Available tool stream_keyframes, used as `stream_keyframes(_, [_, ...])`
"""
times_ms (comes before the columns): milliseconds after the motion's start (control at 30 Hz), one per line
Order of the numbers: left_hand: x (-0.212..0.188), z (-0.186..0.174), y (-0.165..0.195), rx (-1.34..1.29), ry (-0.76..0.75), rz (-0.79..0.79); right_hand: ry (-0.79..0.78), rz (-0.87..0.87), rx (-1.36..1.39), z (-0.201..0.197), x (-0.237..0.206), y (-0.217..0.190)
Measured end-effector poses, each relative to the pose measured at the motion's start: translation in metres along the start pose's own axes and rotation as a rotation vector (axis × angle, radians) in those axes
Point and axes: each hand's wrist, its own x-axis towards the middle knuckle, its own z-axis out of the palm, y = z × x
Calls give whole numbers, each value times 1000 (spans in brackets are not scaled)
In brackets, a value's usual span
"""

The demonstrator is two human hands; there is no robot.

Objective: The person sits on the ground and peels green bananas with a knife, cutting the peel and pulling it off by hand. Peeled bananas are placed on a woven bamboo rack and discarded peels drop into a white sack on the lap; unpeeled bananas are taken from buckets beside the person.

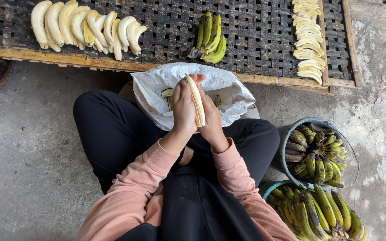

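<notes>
Here the left hand (183,109) and right hand (211,119) both grasp a peeled banana (197,101); a white sack (228,96) lies just beyond them.

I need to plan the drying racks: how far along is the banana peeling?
Done: two batches of pale peeled bananas lie on the dark woven tray. In hand: both hands, left hand and right hand, hold one peeled banana over the white sack. Left: a green unpeeled bunch and two buckets of speckled unpeeled bananas.
</notes>
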Motion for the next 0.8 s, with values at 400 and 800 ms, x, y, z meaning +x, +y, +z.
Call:
stream_keyframes(400, [107,-83,17,895,-95,-264,262,64,-926,-33,22,27])
stream_keyframes(800, [247,-45,29,1710,-156,736,496,95,-749,-97,23,61])
